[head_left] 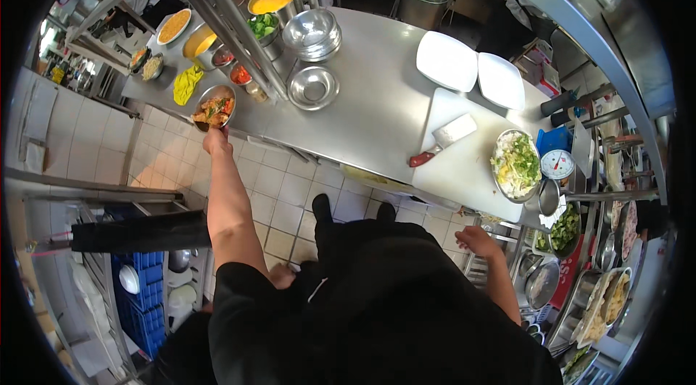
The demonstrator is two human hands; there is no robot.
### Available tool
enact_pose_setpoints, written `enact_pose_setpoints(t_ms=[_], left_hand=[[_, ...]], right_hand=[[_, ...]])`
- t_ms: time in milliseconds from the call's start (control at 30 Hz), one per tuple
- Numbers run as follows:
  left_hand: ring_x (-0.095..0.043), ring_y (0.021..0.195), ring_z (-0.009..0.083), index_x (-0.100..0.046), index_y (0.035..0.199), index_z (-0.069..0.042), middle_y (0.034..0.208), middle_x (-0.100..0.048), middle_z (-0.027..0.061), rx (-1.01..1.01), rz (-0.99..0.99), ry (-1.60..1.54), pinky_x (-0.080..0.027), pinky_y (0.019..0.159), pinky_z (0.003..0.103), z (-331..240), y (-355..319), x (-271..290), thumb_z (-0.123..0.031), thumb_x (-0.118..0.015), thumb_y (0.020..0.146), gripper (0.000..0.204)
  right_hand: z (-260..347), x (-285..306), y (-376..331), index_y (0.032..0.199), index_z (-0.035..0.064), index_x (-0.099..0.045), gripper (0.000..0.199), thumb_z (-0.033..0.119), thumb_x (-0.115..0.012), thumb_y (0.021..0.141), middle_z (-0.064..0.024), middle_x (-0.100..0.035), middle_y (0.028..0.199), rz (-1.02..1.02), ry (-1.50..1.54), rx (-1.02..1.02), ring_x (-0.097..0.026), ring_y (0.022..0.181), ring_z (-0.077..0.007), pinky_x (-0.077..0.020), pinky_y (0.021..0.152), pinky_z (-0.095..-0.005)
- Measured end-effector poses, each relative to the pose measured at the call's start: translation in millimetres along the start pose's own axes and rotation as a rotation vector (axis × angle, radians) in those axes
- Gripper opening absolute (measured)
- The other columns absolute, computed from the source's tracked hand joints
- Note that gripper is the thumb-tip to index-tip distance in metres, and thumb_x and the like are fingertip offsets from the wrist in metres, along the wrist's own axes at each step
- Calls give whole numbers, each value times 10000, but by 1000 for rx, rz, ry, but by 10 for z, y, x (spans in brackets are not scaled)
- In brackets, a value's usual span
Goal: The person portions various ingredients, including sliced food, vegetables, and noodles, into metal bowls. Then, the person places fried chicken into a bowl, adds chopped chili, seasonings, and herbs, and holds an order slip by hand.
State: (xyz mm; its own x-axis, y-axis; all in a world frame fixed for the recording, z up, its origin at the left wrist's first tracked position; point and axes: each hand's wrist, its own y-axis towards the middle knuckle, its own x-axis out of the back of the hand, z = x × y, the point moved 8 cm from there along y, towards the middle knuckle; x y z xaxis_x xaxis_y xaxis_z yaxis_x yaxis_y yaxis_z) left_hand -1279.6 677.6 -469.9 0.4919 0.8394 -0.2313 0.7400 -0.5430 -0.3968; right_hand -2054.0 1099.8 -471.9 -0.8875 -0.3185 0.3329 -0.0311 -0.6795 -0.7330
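Observation:
My left hand (216, 140) reaches forward to the counter's near edge and grips the rim of a small metal bowl (203, 98). Inside it lies reddish-orange food (215, 111) with green bits. A yellow cloth (188, 85) lies just beyond, to the left. My right hand (477, 241) hangs in front of the counter on the right, fingers loosely bent and apart, with nothing seen in it. Nearest to it is a white cutting board (455, 167) bearing a cleaver (453, 133) with a red handle. A bowl of chopped cabbage and greens (516, 166) sits at the board's right end.
Two white plates (446, 60) stand behind the board. Stacked metal bowls (312, 33) and a single bowl (313, 88) are beside steel posts (239, 30). A scale (558, 164) is at the right. Blue crates (138, 298) fill a rack at lower left.

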Motion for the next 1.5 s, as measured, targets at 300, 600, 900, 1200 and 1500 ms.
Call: enact_pose_setpoints(t_ms=[300, 600, 900, 1200, 1500], left_hand=[[-666, 851, 208, -674, 1131, 1, 1048, -711, 79, 36, 238, 123, -561, 702, 323, -68, 1785, 16, -206, -793, 902, 331], [-653, 958, 255, -592, 1310, 52, 1221, -670, 119, -481, 605, 660, -597, 776, 337, -630, 1817, -523, -175, -735, 935, 461], [-625, 793, 226, -569, 1088, -32, 942, -653, 119, 69, 539, 563, -544, 619, 336, 340, 684, 251, -410, -513, 1053, 384], [-697, 958, 214, -511, 1332, -86, 1204, -680, 142, 284, 1668, 1597, -564, 776, 317, 2851, -2569, 902, -299, -679, 995, 433], [-587, 1260, 396, -239, 1587, -77, 1545, -405, 300, -83, 2125, 1823, -507, 1025, 425, 4593, -3171, 1626, -448, -817, 860, 1001]], right_hand=[[-670, -816, -478, 792, -8, -690, 413, 379, -711, 934, -94, -693, 699, -582, 319, -286, -640, 619, -180, -520, 618, -354], [-144, -2042, -221, 807, -4, -719, 492, 446, -616, 979, -129, -696, 741, -647, 245, -273, -658, 720, -204, -519, 697, -373], [-155, -2529, -179, 1275, 59, -579, 458, -12, -561, 823, -142, -646, 1277, -828, 794, -185, -577, 1246, -301, -465, 1048, -378], [-1608, -3279, -29, 1345, 132, -537, 454, 274, -694, 944, -55, -636, 1191, -741, 1423, -464, -613, 982, -178, -530, 803, -347], [-1896, -3907, 430, 1489, 185, -412, 621, 401, -681, 972, -53, -463, 1453, -727, 1838, -299, -565, 1180, -264, -509, 944, -478]])
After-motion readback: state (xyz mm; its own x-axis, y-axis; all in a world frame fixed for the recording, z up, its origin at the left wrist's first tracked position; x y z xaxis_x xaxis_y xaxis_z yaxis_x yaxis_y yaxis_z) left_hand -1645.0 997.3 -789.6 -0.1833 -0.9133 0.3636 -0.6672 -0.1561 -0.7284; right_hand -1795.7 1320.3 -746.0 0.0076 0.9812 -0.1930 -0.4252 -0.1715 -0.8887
